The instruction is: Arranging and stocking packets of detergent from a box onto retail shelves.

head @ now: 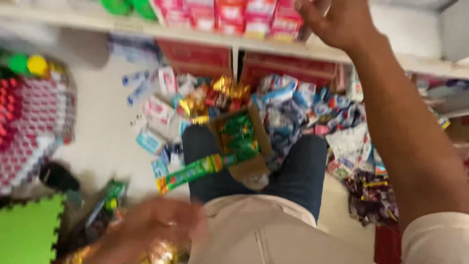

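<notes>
My right hand (337, 19) is raised to the white shelf (273, 46) at the top, next to a row of red and pink boxes (229, 14). Its fingertips run out of view, so any hold is hidden. My left hand (151, 227) is a blur at the bottom left, lying over shiny gold packets (163, 253); whether it grips them is unclear. An open cardboard box (251, 168) holding green packets (238, 137) rests on my knees in dark jeans (303, 171). A green strip of sachets (193, 172) hangs from the box to the left.
Many loose packets, blue and white (288, 107), gold and red (215, 95), and dark purple (371, 195), cover the floor under the shelf. A red-and-white pack stack (29, 127) stands at left, with a green foam mat (27, 230) below it.
</notes>
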